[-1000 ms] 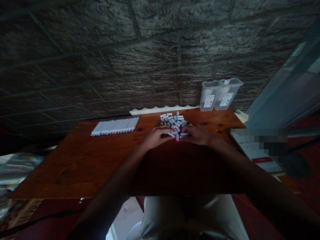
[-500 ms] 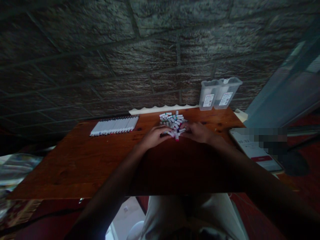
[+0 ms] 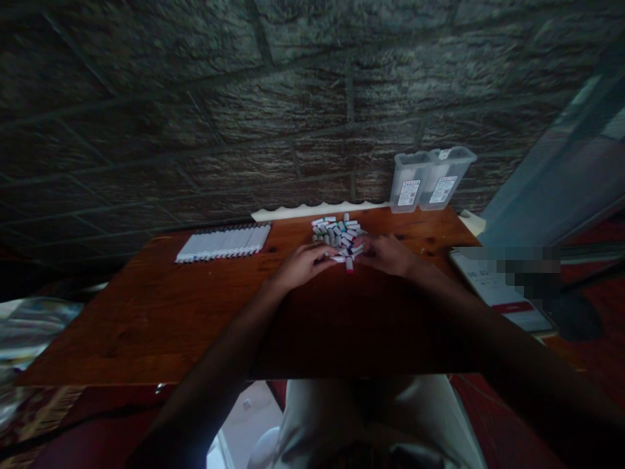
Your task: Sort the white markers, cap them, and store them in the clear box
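A loose pile of short white marker caps (image 3: 334, 231) with coloured ends lies on the wooden table (image 3: 161, 326). My left hand (image 3: 303, 264) is at the pile's near left side, fingers curled and closed on a white cap at its edge. From the right, my right hand (image 3: 389, 254) reaches in with bent fingers closed on another cap. One cap with a pink-red end (image 3: 349, 265) stands out between the hands, nearest to me. Shadow and the fingers hide part of both grips. To the left, a neat row of white markers (image 3: 222, 244) lies side by side.
Two clear plastic boxes (image 3: 410, 185) with labels stand at the back right. A white wavy-edged strip (image 3: 312, 211) runs along the stone-patterned wall (image 3: 219, 117). A tablet-like device (image 3: 505, 293) with a lit screen lies at the right edge.
The pink-red-ended cap between my hands has shifted slightly right and turned a little. Both hands stay at the pile with small finger movements; the view has tilted slightly.
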A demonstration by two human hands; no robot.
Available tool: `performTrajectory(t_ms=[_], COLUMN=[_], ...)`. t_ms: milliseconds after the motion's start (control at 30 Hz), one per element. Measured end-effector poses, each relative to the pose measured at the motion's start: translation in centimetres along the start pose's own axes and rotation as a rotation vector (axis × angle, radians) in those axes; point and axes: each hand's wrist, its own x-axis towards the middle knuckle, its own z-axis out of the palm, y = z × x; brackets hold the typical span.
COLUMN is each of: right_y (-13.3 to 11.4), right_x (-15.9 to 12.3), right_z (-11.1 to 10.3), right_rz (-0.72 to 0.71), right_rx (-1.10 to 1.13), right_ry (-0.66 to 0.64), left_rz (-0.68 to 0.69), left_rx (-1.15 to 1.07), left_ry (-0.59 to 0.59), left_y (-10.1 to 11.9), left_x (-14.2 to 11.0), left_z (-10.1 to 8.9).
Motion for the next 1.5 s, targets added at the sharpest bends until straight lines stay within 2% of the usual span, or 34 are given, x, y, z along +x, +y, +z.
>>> performTrajectory(t_ms=[267, 467, 600, 833, 1033, 1500], right_y=[-0.2, -1.6, -2.2, -2.2, -2.1, -2.0], right_x=[-0.1, 0.1, 0.2, 0.2, 0.2, 0.1], right_z=[0.1, 1.0, 1.6, 1.3, 1.5, 1.6], right_rz=[-0.029, -0.073, -0.130, -0.072, -0.090, -0.172], right_rx=[0.034, 0.274, 0.416, 0.315, 0.312, 0.245], right_ry=[0.036, 0.170, 0.190, 0.171, 0.153, 0.196], left_rz=[-0.054, -0.024, -0.042, -0.159, -0.170, -0.143], left_rx=[-0.121, -0.242, -0.354, -0.547, -0.656, -0.513], left_ry=[0.157, 0.208, 0.228, 0.281, 0.294, 0.277], left_y=[0.3, 0.8, 0.8, 0.8, 1.1, 3.2], left_x=[0.3, 0.7, 0.7, 0.7, 0.9, 1.0], left_z=[-0.5, -0.1, 0.1, 0.6, 0.7, 0.2])
